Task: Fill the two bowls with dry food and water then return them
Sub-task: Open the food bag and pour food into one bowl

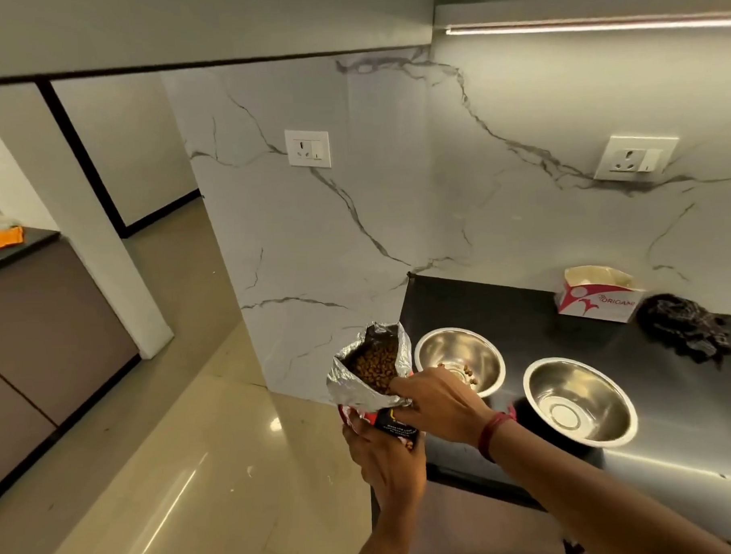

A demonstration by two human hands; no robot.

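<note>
Our left hand (pixel 384 460) grips the foil food bag (pixel 360 386) from below, fingers curled round it; its print is unreadable. Our right hand (pixel 440 399) reaches into the bag mouth; we cannot tell its grip. Two bowls sit on the black counter (pixel 503 308): the near bowl (pixel 442 349) has a few kibbles, the far bowl (pixel 569 381) is beside it. The box (pixel 595 304) reads "ORIGAMI".

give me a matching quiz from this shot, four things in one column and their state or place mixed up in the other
1 food bag
2 bowl beside the bag
3 bowl farther from the bag
4 tissue box

a empty
b behind both bowls
c open, held in the air
d a few kibbles inside

Pairs: 1-c, 2-d, 3-a, 4-b
</note>
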